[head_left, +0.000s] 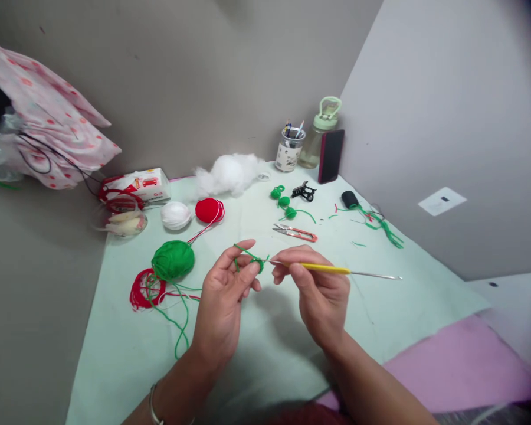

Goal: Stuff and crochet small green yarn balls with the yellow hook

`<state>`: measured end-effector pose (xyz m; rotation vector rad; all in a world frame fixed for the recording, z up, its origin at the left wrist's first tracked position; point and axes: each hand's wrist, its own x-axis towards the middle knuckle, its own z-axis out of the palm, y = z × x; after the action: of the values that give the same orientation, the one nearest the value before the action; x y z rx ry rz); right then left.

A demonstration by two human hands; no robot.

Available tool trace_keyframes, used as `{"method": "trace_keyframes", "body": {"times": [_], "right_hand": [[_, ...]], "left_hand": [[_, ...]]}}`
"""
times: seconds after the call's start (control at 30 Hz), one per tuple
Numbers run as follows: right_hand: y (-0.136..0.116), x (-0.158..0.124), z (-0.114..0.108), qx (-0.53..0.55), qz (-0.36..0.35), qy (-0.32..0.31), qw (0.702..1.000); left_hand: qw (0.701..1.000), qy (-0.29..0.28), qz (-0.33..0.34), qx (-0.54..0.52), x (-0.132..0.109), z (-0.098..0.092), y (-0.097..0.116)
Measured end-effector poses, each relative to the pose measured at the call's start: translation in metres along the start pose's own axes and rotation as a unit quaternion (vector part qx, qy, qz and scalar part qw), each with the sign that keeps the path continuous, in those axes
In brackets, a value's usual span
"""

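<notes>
Between thumb and fingers, my left hand (pixel 225 295) pinches a small green crochet piece (pixel 259 265), with green yarn looped over its raised index finger. My right hand (pixel 321 292) grips a crochet hook (pixel 325 268) by its yellow handle. The hook's metal tip reaches the green piece; whether it sits inside a stitch is too small to tell. A ball of green yarn (pixel 173 260) lies left of my left hand, loose green strands trailing from it. Beyond my hands rest orange-handled thread snips (pixel 295 232) and several small green crocheted balls (pixel 284 202).
White yarn (pixel 176 216), red yarn (pixel 209 210) and a tangled red strand bundle (pixel 147 289) are at left. Fluffy white stuffing (pixel 230 175), a pen jar (pixel 289 150), a bottle (pixel 314 141) and a phone (pixel 331 156) line the back. A black claw clip (pixel 304 191) lies before them.
</notes>
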<state>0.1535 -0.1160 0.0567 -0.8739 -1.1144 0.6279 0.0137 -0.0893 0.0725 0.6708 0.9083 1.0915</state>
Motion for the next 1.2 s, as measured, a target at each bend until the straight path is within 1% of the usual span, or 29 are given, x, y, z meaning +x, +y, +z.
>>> {"method": "trace_keyframes", "body": {"times": [0.13, 0.3, 0.37, 0.43, 0.53, 0.63, 0.73, 0.87, 0.93, 1.03, 1.13, 1.2], "right_hand": [[0.000, -0.001, 0.001, -0.008, -0.004, 0.021, 1.000], [-0.001, -0.001, 0.002, -0.012, -0.028, 0.017, 0.999], [-0.001, -0.001, 0.001, -0.033, -0.045, 0.011, 0.998], [-0.001, -0.004, 0.000, -0.080, -0.072, 0.003, 0.994], [0.002, -0.009, -0.001, -0.154, -0.109, -0.012, 0.982], [0.003, -0.012, 0.000, -0.165, -0.115, -0.018, 0.979], [0.001, -0.011, 0.001, -0.125, -0.088, -0.018, 0.988], [0.001, -0.002, 0.001, 0.002, 0.008, -0.023, 1.000], [0.002, 0.002, 0.000, 0.060, 0.067, -0.028, 0.996], [0.004, 0.008, -0.002, 0.092, 0.129, -0.028, 0.987], [0.002, 0.010, -0.005, 0.097, 0.144, -0.026, 0.984], [0.001, 0.010, -0.007, 0.087, 0.136, -0.024, 0.986]], "left_hand": [[1.000, 0.009, 0.012, 0.015, -0.001, 0.001, -0.001], [0.998, 0.031, 0.028, 0.036, -0.002, 0.001, 0.000], [0.998, 0.035, 0.031, 0.039, -0.002, 0.000, -0.001], [0.998, 0.035, 0.031, 0.041, -0.002, 0.001, -0.002], [0.999, 0.025, 0.027, 0.035, -0.003, 0.003, -0.003], [1.000, -0.008, 0.011, 0.022, -0.004, 0.005, -0.002], [0.999, -0.038, -0.026, 0.010, -0.005, 0.005, -0.001], [0.997, -0.060, -0.050, -0.007, -0.003, 0.002, 0.002], [0.997, -0.061, -0.049, -0.004, -0.002, 0.001, 0.004], [0.997, -0.061, -0.038, 0.013, -0.002, -0.001, 0.005], [0.998, -0.056, -0.023, 0.036, -0.003, -0.001, 0.006], [0.997, -0.051, -0.012, 0.048, -0.003, -0.001, 0.005]]}}
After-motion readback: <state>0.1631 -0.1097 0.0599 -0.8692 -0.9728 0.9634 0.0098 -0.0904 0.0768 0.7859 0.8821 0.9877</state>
